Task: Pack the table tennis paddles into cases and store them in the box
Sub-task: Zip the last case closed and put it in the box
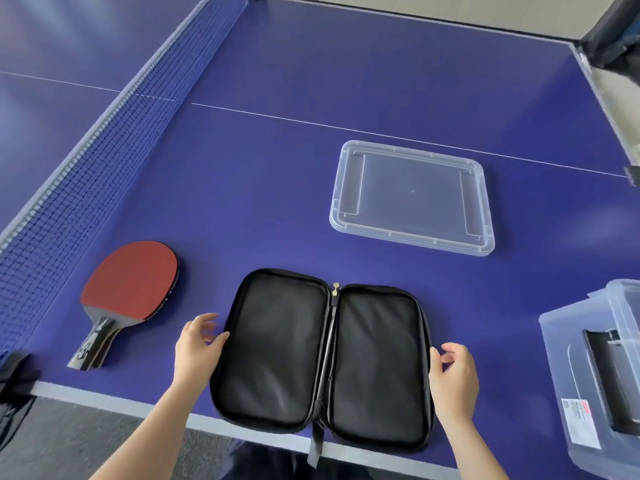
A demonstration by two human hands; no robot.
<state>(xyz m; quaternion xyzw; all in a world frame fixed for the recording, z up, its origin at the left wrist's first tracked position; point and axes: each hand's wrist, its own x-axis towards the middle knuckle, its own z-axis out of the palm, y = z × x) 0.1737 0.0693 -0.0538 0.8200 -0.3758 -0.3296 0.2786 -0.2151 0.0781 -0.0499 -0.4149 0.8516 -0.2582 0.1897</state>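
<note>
A black zip case point(320, 355) lies unzipped and spread flat at the near edge of the blue table, both halves showing nothing inside. My left hand point(197, 348) hovers at its left rim with relaxed fingers, holding nothing. At the right rim my right hand point(452, 375) does the same, fingers loosely curled. A red-faced paddle point(130, 289) lies to the left of the case, handle toward me. The clear plastic box point(568, 344) stands at the right edge with something dark inside it.
A clear box lid point(412, 197) lies flat beyond the case. The net point(104, 150) runs along the left side. A dark bag point(15, 382) hangs at the table's near left corner. The table edge point(104, 398) is close to me.
</note>
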